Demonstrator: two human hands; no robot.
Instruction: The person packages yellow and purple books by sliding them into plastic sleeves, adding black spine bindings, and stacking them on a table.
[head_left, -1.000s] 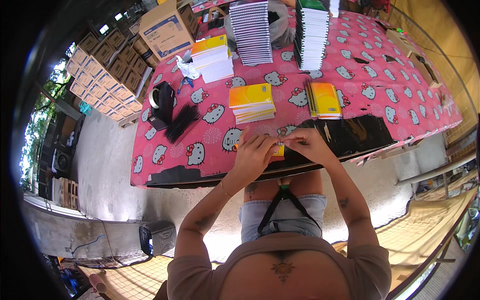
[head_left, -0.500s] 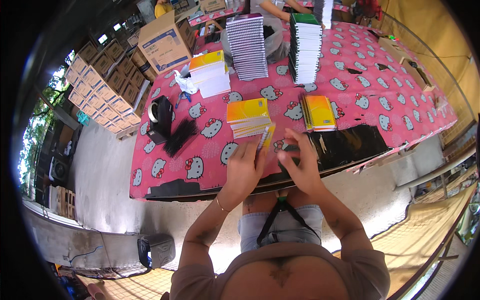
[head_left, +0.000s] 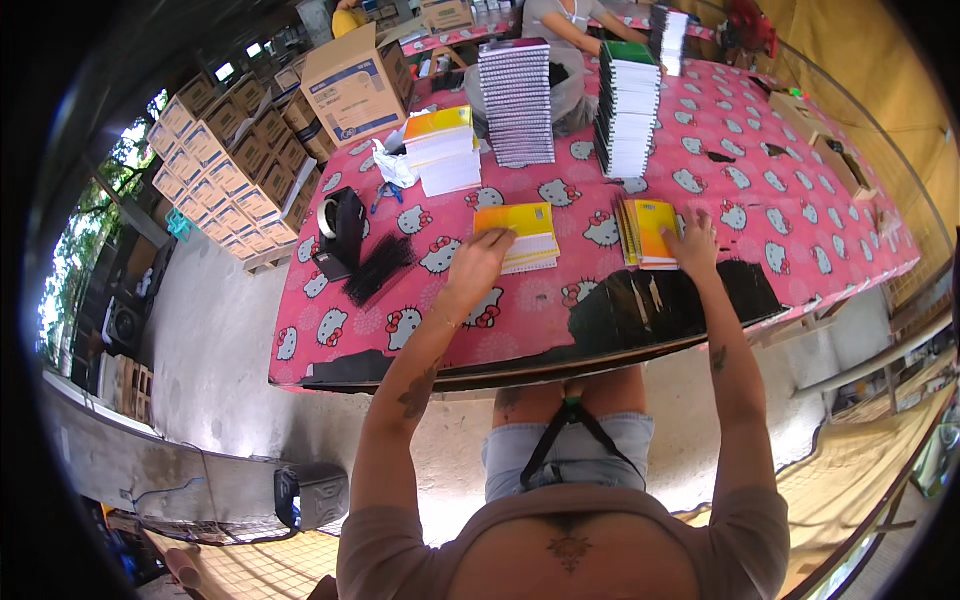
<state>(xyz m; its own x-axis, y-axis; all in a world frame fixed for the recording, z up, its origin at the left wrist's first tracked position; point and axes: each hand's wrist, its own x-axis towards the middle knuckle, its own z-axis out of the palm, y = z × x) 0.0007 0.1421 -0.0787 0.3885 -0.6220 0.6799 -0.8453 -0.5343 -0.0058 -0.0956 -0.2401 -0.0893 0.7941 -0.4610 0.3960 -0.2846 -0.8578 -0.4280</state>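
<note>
My left hand [head_left: 482, 260] is at the left edge of a stack of small yellow-covered notepads [head_left: 525, 217]. Its fingers curl over the top pad, closed on that edge; the thumb is hard to see. No coil shows on this stack. To the right lies a pile of yellow-orange spiral notebooks [head_left: 650, 218], coils along the left side. My right hand [head_left: 693, 245] rests against that pile's right side, thumb on the top cover, other fingers apart. Loose black binding coils [head_left: 379, 270] lie on the left, beside a black tape dispenser [head_left: 342, 235].
Tall stacks of spiral notebooks [head_left: 517, 110] [head_left: 629, 120] stand farther back. A yellow-topped paper stack [head_left: 443, 160], pliers [head_left: 385, 192] and a cardboard box [head_left: 352, 85] are at the back left. Across the pink-covered table [head_left: 760, 200], another person [head_left: 570, 22] works.
The spiral notebook has left my left hand, which has moved to the yellow notepads. My right hand has moved right to the spiral notebook pile. The view has shifted slightly.
</note>
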